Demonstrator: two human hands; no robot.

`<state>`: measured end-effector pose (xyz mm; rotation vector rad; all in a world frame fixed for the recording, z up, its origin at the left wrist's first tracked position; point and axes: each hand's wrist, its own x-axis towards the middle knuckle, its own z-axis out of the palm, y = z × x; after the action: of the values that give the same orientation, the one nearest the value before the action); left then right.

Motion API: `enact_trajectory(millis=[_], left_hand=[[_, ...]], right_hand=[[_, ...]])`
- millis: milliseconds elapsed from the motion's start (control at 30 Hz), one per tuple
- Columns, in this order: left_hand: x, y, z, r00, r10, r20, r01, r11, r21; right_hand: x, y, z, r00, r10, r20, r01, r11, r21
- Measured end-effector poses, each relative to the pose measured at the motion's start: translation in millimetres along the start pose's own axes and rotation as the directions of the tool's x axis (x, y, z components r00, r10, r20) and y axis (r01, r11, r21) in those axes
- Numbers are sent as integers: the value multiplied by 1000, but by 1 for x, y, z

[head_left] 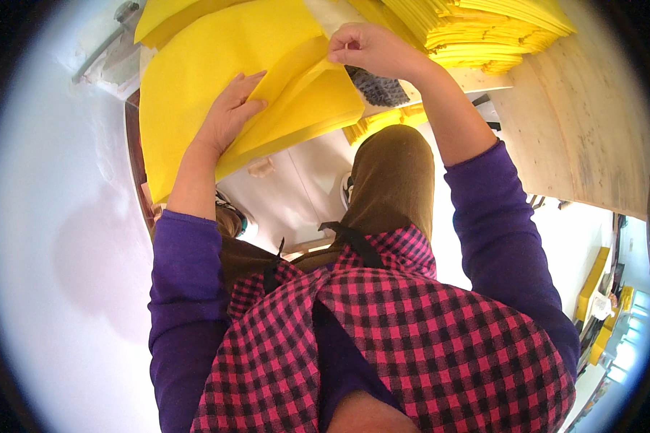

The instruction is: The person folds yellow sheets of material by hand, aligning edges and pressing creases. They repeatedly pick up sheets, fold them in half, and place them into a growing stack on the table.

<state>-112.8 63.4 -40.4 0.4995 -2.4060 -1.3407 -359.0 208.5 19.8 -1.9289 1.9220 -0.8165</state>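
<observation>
A large, soft yellow sheet (188, 79), like cloth or felt, lies in front of me and hangs over the near edge of the work surface. Part of it is raised into a slanting fold (296, 68). My left hand (231, 114) rests on the sheet just left of this fold, its fingers stretched and the thumb apart. Farther right, my right hand (365, 50) pinches the fold's upper right end between thumb and fingers. Beside that hand, a dark, mottled thing (381, 89) shows from under the sheet; its kind I cannot make out.
A thick stack of folded yellow sheets (484, 36) stands at the far right. Next to it is a pale wooden board (578, 123). More yellow pieces (386, 121) lie below the surface's edge, near my knee. A white wall (58, 238) runs along the left.
</observation>
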Motion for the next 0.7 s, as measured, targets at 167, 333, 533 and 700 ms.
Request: enact_trajectory(millis=[167,333,533,700], left_hand=[[1,5,-2,989,142,38,-143,989,31],[6,4,-2,984,174,23,-175,985,9],[6,6,-4,989,141,48,-143,989,29],[8,9,-4,997,19,78,-15,998,-53]], right_hand=[[20,-12,-6,998,-62,-24,59,994,-87],[40,-7,-6,1000,-12,-25,9,993,-114],[56,8,-3,998,-24,-55,15,987,-159],[52,13,-2,988,-83,-134,73,995,-75]])
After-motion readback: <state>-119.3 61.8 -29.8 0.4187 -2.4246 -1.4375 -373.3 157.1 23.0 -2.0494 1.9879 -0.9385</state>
